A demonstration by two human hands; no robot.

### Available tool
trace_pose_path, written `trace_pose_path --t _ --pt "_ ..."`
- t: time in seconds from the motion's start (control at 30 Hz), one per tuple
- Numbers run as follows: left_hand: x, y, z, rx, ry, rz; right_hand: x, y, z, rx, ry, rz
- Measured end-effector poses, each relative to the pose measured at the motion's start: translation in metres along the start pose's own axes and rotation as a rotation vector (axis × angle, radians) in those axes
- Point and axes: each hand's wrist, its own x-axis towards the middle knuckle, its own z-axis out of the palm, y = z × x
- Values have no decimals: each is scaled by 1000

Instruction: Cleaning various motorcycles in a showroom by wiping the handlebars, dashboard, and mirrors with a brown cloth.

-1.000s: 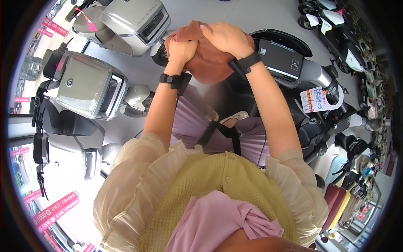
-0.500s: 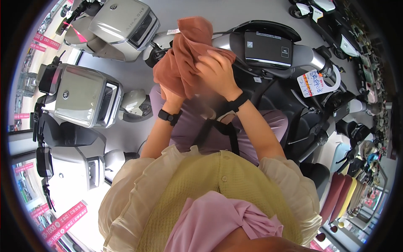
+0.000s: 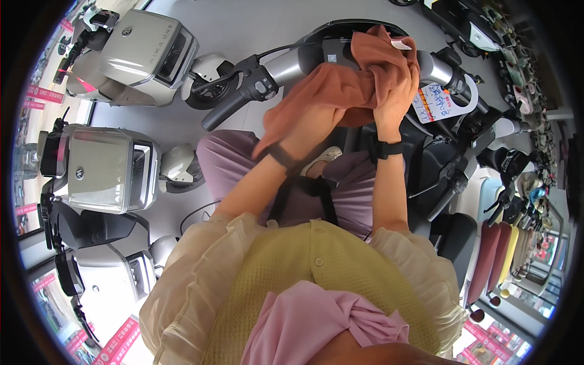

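Note:
A rust-brown cloth [image 3: 389, 61] lies bunched over the middle of a scooter's handlebar and covers most of its dark display panel [image 3: 333, 50]. My right hand [image 3: 398, 100] grips the cloth's right side, fingers curled over its far edge. Blurred by motion, my left hand [image 3: 311, 129] holds the cloth's trailing left part; the fingertips are partly hidden in its folds. The black left handlebar grip [image 3: 231, 104] and silver handlebar [image 3: 287, 66] now show beside the cloth. A white tag with handwriting [image 3: 435, 100] hangs just right of my right hand.
Pale grey-green scooters stand at the left, one at the far left [image 3: 143, 52] and another nearer [image 3: 100, 170]. The black scooter body [image 3: 420, 152] lies right of my legs. More scooters [image 3: 474, 30] line the right side, with coloured seats [image 3: 486, 261] nearby.
Both hands have carried the cloth to the right, onto the display panel. It has spread out leftward, and the left handlebar grip has come into sight.

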Motion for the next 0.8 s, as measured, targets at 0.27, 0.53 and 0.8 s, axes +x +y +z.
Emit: trace_pose_path --t 0.27,0.53,0.8 --pt "75 -4 45 -153 87 -31 67 17 18 -223 -313 -143" --pt "85 -8 47 -89 -88 -90 46 19 38 -82 0 -176" --pt "34 31 16 -584 14 -494 -16 -3 25 -33 61 -47"
